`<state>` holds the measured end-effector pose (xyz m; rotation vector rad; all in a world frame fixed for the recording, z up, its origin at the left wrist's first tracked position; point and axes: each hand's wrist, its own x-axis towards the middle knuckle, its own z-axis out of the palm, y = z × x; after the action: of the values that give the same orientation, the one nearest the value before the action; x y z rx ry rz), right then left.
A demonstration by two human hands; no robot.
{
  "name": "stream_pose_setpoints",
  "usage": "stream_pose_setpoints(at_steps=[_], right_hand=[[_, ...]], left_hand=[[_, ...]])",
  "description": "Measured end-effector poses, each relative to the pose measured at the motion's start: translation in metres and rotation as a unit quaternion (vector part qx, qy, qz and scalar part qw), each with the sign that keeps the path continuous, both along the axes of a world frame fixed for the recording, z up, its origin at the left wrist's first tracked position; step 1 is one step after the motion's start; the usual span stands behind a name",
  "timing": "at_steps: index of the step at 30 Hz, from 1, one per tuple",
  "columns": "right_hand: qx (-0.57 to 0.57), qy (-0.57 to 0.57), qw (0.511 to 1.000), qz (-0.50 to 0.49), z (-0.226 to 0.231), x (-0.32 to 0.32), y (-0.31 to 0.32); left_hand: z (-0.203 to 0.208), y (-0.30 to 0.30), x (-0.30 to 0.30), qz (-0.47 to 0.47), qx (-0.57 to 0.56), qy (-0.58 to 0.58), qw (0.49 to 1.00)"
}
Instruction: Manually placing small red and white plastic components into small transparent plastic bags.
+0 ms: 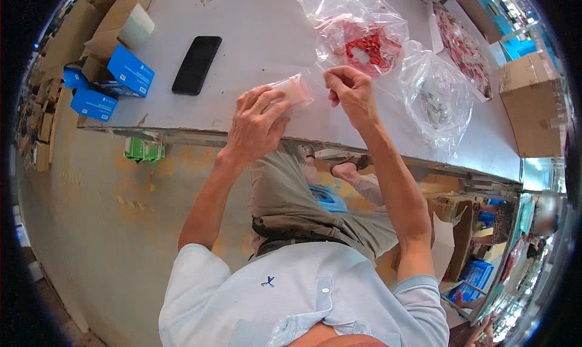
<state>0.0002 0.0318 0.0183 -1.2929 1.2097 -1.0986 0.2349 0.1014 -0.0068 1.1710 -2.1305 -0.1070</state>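
Note:
My left hand (257, 120) rests near the table's front edge, its fingers curled over a stack of small clear plastic bags (296, 91) with a reddish edge. To its right, my right hand (351, 92) is raised a little with thumb and forefinger pinched; whatever is between the fingertips is too small to make out. Just beyond that hand lies a large clear bag (370, 44) with small red pieces inside. Another clear bag (438, 101), holding small greyish pieces, is to the right of it.
A black phone (196, 65) lies left on the white table (254, 20). Blue boxes (115, 80) stand at the left end. At the right are a tray of red packets (462, 47) and a cardboard box (533, 104). Another person's foot (347, 170) shows under the table.

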Motion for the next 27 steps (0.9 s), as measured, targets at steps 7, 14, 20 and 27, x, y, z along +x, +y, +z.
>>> stream_pose_setpoints(at_steps=[7, 14, 20, 27], right_hand=[[-0.202, 0.174, 0.963, 0.022, 0.046, -0.044, 0.026], [-0.22, 0.314, 0.917, 0.112, 0.085, -0.082, 0.063], [-0.116, 0.204, 0.97, 0.064, 0.076, -0.126, 0.066], [-0.114, 0.195, 0.968, 0.104, 0.062, -0.159, 0.062]], left_hand=[[0.032, 0.002, -0.027, 0.017, -0.053, 0.143, 0.988], [0.046, -0.019, -0.106, -0.118, 0.052, 0.203, 0.971], [0.034, -0.026, -0.15, -0.157, 0.236, 0.297, 0.912], [0.034, -0.036, -0.175, -0.171, 0.334, 0.276, 0.885]])
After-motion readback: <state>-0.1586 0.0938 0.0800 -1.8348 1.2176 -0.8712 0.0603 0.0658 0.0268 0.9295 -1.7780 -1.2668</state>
